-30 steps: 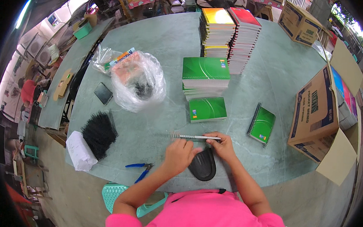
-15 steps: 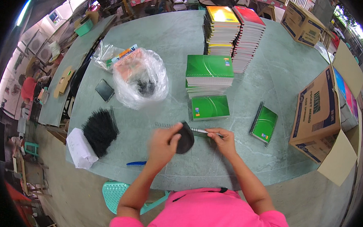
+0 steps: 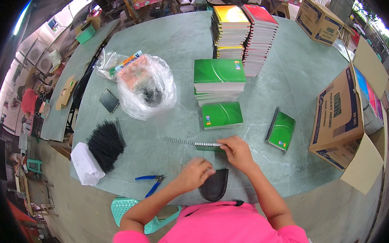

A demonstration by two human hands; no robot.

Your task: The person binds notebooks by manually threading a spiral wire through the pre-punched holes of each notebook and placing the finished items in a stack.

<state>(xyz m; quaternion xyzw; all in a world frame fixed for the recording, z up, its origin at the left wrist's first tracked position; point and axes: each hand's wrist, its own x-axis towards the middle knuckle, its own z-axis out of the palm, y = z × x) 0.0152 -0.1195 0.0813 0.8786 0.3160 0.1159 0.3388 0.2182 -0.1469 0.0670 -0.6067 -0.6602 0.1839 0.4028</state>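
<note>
On the table [image 3: 262, 180], the black pad [image 3: 214, 187] lies just beside my left hand [image 3: 196, 172] (blurred, half-curled; I can't tell whether it grips anything). Beyond, my right hand [image 3: 237, 153] pinches the green notepad [image 3: 207, 147]; if it slips, the wire coil [image 3: 178, 140] jutting leftward could, I think, skew. Unlike half a second ago, the pad is down, not held up at the coil.

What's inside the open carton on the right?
Booklets with blue, pink and purple covers show at the open side of the carton. Its near wall and the top booklets hide whatever lies deeper.
</note>
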